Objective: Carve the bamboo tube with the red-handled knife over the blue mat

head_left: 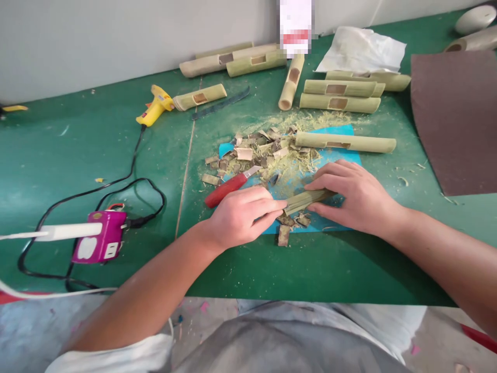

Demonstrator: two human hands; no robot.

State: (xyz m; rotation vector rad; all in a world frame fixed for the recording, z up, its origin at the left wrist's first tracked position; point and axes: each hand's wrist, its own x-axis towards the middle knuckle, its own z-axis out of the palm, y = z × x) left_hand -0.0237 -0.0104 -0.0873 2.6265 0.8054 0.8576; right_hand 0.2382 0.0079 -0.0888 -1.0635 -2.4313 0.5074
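Note:
A short bundle of thin, green-tan bamboo strips [305,201] lies low over the blue sheet [256,181], between my two hands. My left hand [248,213] is closed, its fingertips pinching the left end of the strips. Around their right end curve the thumb and fingers of my right hand [351,194]. A red-handled knife [227,189] rests just beyond my left hand, its blade pointing up and right. Small bamboo chips [244,154] and pale shavings are heaped behind it. Beyond my right hand lies a bamboo tube [349,141] with a cut-out window.
More windowed bamboo tubes [339,102] lie at the back, near white paper [361,49]. A yellow glue gun [157,106] touches another tube at left. Its black cord runs to a purple power adapter [99,235]. Brown sandpaper-like sheet [458,122] covers the right side.

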